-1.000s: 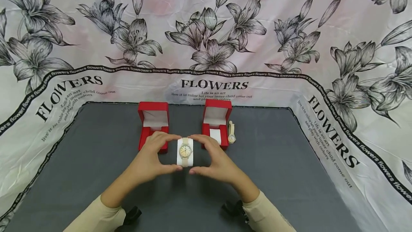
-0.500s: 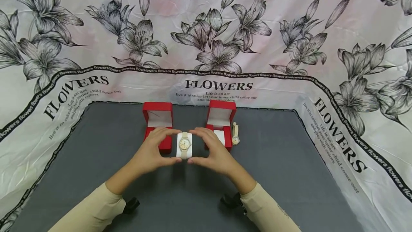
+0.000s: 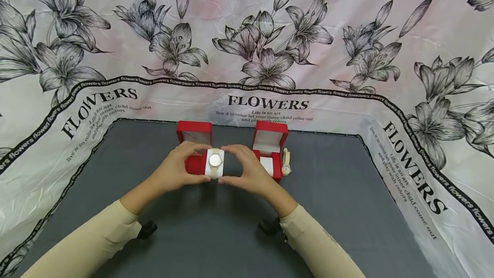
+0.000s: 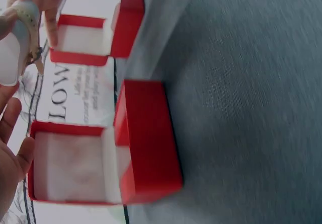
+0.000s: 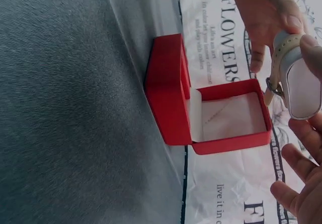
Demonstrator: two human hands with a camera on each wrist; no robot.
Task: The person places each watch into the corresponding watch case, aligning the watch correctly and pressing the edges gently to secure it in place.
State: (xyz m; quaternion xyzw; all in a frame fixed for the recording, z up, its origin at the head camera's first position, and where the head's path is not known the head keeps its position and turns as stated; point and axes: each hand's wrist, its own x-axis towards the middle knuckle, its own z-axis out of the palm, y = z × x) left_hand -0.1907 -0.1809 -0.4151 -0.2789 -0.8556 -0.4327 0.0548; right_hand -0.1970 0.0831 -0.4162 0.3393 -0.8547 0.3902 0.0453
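A wristwatch (image 3: 215, 161) with a round face and cream strap is fastened round a white watch cushion (image 3: 209, 170). My left hand (image 3: 172, 168) and right hand (image 3: 252, 170) pinch the cushion from either side, fingers at its far end and thumbs at its near end. In the head view it overlaps an open red watch box (image 3: 194, 164), whose body shows bare red inside. The right wrist view shows the strap's buckle (image 5: 274, 87) hanging under the cushion's rounded end. Each hand's lower fingers spread loosely away from the cushion.
A second open red box (image 3: 276, 165) stands to the right, with a white cushion (image 3: 266, 165) inside. Beside it lies another cream-strapped watch (image 3: 286, 162). The grey tabletop (image 3: 216, 235) meets a flower-printed cloth (image 3: 270, 70) behind the boxes.
Both hands have carried the cushion with its watch forward and to the left, from between the boxes to over the left box. The camera view has shifted slightly.
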